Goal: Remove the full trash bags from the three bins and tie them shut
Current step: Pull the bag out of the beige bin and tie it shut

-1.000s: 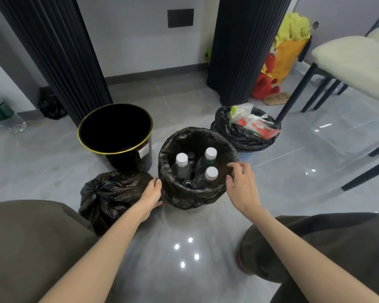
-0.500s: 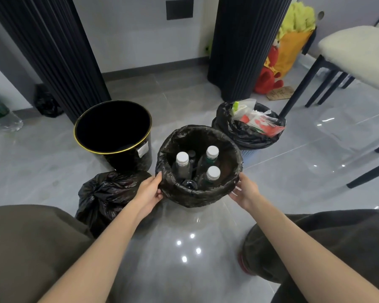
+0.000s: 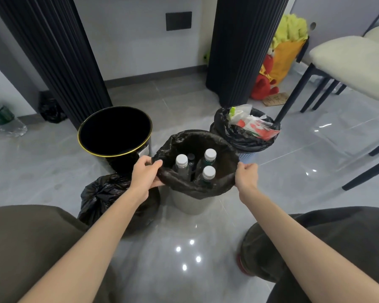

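My left grip (image 3: 146,177) is closed on the left edge of the middle bag (image 3: 197,190), thumb over the rim and fingers under the fold. My right grip (image 3: 246,177) is curled round the right edge. The bag sits in the grey bin (image 3: 190,204), with capped bottles (image 3: 181,161) upright inside. The black bin (image 3: 115,132) stands just beyond my left knuckles, a tied bag (image 3: 103,193) lies below my left wrist, and the third bag (image 3: 243,138) sits close behind the right rim. Open floor (image 3: 184,248) lies toward me, between my knees.
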The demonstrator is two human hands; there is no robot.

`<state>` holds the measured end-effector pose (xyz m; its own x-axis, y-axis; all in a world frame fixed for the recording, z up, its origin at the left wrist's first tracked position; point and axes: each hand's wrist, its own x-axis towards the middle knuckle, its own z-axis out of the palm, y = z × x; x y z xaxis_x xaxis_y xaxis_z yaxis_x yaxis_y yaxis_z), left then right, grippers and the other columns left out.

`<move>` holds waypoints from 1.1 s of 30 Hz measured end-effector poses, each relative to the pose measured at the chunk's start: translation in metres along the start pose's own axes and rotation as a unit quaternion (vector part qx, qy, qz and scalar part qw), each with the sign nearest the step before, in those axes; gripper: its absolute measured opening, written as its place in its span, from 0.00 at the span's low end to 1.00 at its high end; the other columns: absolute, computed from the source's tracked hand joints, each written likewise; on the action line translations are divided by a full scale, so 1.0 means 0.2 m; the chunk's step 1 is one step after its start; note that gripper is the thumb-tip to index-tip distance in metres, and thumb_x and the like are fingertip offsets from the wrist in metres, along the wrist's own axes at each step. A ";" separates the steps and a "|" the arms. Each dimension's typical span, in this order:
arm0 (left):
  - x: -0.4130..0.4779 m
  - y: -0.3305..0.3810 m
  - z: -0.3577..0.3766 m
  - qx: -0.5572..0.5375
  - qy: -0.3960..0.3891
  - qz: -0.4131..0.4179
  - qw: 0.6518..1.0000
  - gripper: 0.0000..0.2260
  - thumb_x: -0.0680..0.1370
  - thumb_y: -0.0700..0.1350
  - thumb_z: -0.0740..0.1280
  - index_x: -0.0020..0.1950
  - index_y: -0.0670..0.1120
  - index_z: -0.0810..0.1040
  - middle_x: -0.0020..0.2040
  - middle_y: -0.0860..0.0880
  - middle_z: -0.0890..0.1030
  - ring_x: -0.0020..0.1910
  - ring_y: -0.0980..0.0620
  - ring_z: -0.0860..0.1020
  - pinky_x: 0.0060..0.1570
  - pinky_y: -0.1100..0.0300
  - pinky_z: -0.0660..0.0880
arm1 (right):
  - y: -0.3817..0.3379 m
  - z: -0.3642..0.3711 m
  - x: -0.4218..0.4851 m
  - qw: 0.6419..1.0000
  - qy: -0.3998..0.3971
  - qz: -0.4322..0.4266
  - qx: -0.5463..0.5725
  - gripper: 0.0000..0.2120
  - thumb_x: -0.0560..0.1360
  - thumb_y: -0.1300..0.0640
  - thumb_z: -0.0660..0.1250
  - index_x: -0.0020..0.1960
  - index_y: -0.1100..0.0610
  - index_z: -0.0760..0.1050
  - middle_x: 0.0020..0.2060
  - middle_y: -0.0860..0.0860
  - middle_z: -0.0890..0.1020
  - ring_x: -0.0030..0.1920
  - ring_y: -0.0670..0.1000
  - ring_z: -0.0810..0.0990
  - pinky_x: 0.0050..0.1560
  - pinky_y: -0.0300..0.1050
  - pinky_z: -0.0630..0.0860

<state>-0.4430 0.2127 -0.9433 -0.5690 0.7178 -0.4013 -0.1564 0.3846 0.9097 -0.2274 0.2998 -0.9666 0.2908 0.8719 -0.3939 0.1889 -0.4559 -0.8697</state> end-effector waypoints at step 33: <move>0.46 0.19 0.17 0.211 -0.046 -0.136 0.967 0.28 0.79 0.56 0.60 0.71 0.39 0.64 0.65 0.41 0.73 0.59 0.42 0.75 0.58 0.51 0.73 | -0.07 0.10 0.37 0.929 -0.079 -0.010 -0.361 0.36 0.78 0.36 0.49 0.65 0.68 0.68 0.63 0.64 0.74 0.63 0.63 0.72 0.61 0.52 0.69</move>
<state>-0.4739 0.3128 -0.9496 -0.4751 0.5977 -0.6458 0.0633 0.7552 0.6524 -0.2279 0.3745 -0.9899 0.1495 0.8703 -0.4692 0.7898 -0.3906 -0.4729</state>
